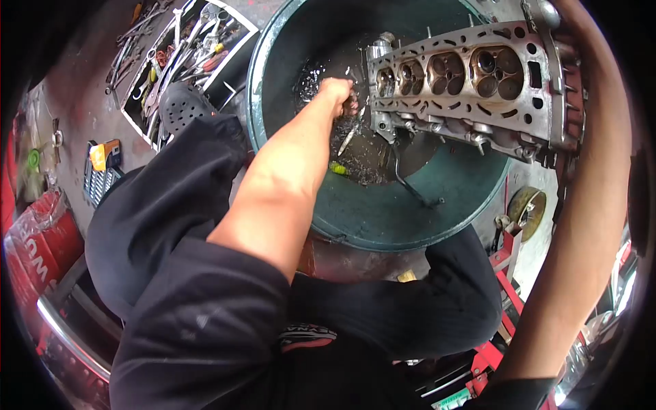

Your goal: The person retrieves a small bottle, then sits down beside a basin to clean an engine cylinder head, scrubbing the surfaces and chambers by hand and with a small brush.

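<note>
My left hand (338,97) reaches down into a round green tub (257,89), over dark, splashing liquid. Its fingers are curled closed, and whatever they hold is hidden. Just right of it, an engine cylinder head (465,85) is tilted over the tub, its row of combustion chambers facing me. My right forearm (601,157) runs up along the right end of the cylinder head; the hand itself lies beyond the top right edge of the picture. In the tub are a small yellow-green thing (337,168) and a bent dark metal rod (408,188) below the cylinder head.
A white-edged tray (249,26) full of wrenches and other hand tools stands at upper left, with more wrenches (130,55) on the floor. A yellow-and-black item (104,156) lies left of my knee. Red metal framework (507,263) stands at lower right, near a round wheel-like part (527,213).
</note>
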A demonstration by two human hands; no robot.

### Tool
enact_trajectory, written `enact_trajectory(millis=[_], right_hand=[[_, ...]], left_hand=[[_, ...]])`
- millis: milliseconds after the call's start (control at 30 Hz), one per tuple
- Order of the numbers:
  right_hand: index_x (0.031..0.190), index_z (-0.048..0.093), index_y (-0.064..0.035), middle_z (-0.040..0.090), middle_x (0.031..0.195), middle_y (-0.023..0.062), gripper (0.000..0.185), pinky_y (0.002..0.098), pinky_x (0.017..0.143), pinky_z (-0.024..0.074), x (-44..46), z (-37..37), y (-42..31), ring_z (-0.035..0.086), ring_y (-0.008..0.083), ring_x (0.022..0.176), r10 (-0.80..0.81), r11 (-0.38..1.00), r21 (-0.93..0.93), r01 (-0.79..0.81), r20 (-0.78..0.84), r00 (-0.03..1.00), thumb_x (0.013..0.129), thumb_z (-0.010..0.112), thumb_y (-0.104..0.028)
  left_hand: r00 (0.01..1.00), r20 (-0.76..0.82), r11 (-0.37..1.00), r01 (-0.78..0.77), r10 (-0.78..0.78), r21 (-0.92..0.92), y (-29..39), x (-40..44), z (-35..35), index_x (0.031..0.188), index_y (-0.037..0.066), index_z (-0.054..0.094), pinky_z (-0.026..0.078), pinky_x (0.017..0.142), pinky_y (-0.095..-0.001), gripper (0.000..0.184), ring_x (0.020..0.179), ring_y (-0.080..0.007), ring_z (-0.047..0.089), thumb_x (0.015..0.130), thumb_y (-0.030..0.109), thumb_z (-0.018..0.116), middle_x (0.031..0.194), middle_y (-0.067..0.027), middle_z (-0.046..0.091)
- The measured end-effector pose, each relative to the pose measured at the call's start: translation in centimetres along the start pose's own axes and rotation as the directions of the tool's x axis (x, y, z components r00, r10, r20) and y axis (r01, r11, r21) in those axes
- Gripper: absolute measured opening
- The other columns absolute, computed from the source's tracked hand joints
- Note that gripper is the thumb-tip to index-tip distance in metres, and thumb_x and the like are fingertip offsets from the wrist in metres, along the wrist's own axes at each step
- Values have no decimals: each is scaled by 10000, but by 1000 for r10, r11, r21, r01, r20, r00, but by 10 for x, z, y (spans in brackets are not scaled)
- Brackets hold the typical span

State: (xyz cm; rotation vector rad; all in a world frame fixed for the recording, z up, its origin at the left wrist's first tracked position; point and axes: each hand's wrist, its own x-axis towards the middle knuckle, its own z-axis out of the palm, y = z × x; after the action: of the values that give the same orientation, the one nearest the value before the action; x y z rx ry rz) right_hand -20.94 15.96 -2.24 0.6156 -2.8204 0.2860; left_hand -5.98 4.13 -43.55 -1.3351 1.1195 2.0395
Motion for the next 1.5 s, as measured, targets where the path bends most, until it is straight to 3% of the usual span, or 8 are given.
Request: enact_trajectory(millis=[67,200,500,633,700,1000,1333,1500], right_hand=[[720,684,40,647,662,146,199,352,615,473,-5,-2,-5,594,204,610,-32,999,-33,32,17,999,703,562,-116],[738,685,47,648,667,147,205,353,610,469,-2,-6,-19,597,214,611,192,981,34,-192,23,981,706,562,-114],[829,702,50,681,777,213,256,366,705,491,0,-16,-41,658,265,729,223,975,-32,-222,59,973,708,590,-147],[830,704,47,682,772,209,254,365,707,495,10,-9,-37,661,267,732,301,952,-70,-299,20,953,712,582,-142],[1104,667,-40,697,1000,131,410,351,825,510,31,0,-1,659,227,915,329,944,-130,-304,281,902,856,550,-343],[1030,691,-18,698,934,172,409,374,819,492,27,0,-29,674,277,876,259,953,-222,-207,237,936,789,560,-321],[1014,704,-40,695,950,179,390,374,860,476,30,1,-33,663,288,943,242,944,-277,-178,217,946,784,572,-327],[975,708,-32,697,929,173,371,367,839,476,31,1,-23,663,275,909,225,955,-241,-171,220,949,775,581,-319]], left_hand=[[865,172,680,-481,472,553,-17,22,5,1125,-1,597,525,800,-533,344,897,-379,656,948,287,535,957,-221,678],[824,-87,770,-480,560,420,-13,-68,68,1372,-3,430,247,1131,-478,568,1301,-428,390,967,391,476,1327,-261,509],[819,-45,782,-527,572,333,-37,-170,137,1485,-61,128,38,1173,-505,765,1463,-375,35,1004,529,199,1563,-252,90],[441,26,412,-857,897,309,-26,-256,157,1486,-65,98,40,1161,-540,680,1445,-446,33,1025,383,320,1545,-298,88],[400,36,379,-889,916,256,-21,-269,157,1490,-60,60,45,1152,-558,696,1441,-465,18,1015,341,373,1551,-292,58],[102,163,74,-983,981,168,10,-297,136,1500,-43,8,31,1132,-607,804,1435,-483,-15,970,386,434,1557,-283,9],[115,194,101,-992,974,81,76,-241,126,1496,-22,152,45,1167,-520,754,1457,-400,68,993,520,299,1567,-230,112],[431,135,401,-893,892,205,47,-161,119,1520,32,96,44,1178,-473,736,1474,-327,48,1001,540,217,1586,-173,108]])
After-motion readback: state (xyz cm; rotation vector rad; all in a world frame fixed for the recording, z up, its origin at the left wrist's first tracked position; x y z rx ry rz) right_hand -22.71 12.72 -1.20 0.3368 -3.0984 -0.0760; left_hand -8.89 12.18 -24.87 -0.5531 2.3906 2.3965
